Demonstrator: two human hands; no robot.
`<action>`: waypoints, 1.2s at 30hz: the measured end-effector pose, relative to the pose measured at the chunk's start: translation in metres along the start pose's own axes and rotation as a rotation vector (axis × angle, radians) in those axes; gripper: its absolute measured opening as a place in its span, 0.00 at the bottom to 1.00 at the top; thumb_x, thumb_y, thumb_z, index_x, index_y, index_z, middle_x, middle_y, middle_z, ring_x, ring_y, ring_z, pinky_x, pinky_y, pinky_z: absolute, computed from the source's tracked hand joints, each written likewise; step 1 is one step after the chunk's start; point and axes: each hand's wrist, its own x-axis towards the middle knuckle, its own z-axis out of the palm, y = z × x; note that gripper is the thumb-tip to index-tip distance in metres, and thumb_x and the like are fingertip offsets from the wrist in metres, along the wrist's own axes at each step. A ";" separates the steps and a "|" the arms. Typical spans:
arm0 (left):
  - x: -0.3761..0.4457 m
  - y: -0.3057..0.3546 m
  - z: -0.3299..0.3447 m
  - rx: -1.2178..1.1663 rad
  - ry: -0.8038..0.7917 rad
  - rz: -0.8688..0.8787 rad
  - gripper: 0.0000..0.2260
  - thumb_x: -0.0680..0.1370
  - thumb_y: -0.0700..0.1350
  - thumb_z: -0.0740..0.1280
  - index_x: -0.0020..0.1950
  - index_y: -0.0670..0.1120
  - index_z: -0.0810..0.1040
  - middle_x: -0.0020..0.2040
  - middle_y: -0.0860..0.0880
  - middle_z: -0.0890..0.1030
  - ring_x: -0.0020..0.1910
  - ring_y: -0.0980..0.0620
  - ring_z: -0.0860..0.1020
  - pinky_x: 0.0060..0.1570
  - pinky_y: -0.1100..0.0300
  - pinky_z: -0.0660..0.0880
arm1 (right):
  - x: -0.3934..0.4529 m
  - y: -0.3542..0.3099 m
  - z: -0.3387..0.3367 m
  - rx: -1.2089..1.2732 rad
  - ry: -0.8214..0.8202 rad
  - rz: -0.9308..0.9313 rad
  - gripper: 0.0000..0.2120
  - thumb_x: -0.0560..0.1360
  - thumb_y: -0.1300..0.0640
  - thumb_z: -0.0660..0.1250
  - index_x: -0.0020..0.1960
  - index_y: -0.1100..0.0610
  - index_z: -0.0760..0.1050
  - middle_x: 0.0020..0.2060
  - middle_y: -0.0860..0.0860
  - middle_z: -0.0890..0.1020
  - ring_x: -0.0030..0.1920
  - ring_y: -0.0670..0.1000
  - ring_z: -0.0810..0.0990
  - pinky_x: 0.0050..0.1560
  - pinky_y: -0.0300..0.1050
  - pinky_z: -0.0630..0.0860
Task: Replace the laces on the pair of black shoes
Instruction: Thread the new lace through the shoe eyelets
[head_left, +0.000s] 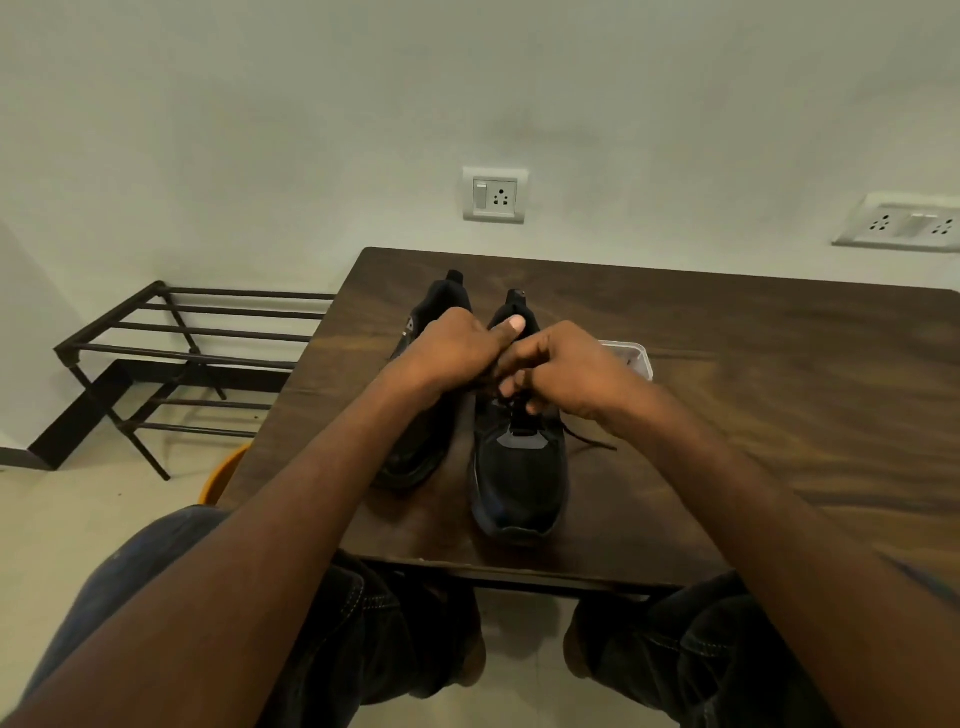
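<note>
Two black shoes are seen side by side on the dark wooden surface (727, 364), toes toward its near edge. The right shoe (519, 483) is taken as the landmark: the left shoe (415, 447) lies just beside it, partly hidden by a forearm. Both hands are brought together above the landmark shoe's lacing area. The left hand (457, 345) is curled with the thumb raised; what its grip holds cannot be told. The right hand (566, 369) is pinched narrow on the black lace (592, 441), whose loose end trails away from the shoe. A clear plastic container (631, 356) is seen behind it.
</note>
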 end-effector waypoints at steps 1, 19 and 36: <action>-0.003 0.003 -0.001 -0.048 -0.015 -0.036 0.23 0.83 0.57 0.64 0.43 0.39 0.83 0.32 0.46 0.79 0.24 0.57 0.74 0.30 0.62 0.72 | 0.002 0.001 0.006 -0.058 0.046 -0.031 0.11 0.80 0.63 0.69 0.53 0.49 0.87 0.44 0.50 0.87 0.39 0.46 0.83 0.39 0.39 0.78; -0.007 0.008 -0.018 -0.347 -0.128 -0.105 0.05 0.83 0.42 0.67 0.54 0.42 0.82 0.39 0.44 0.85 0.39 0.48 0.86 0.48 0.52 0.84 | 0.000 -0.007 0.013 0.473 0.219 0.250 0.05 0.79 0.60 0.69 0.44 0.55 0.78 0.39 0.53 0.83 0.37 0.49 0.80 0.37 0.44 0.74; -0.005 0.016 -0.007 0.228 0.242 0.442 0.03 0.77 0.48 0.74 0.50 0.52 0.84 0.43 0.54 0.85 0.44 0.56 0.82 0.52 0.50 0.81 | 0.008 0.000 -0.025 0.302 0.413 -0.144 0.10 0.82 0.66 0.66 0.53 0.56 0.85 0.46 0.53 0.88 0.38 0.49 0.87 0.37 0.42 0.81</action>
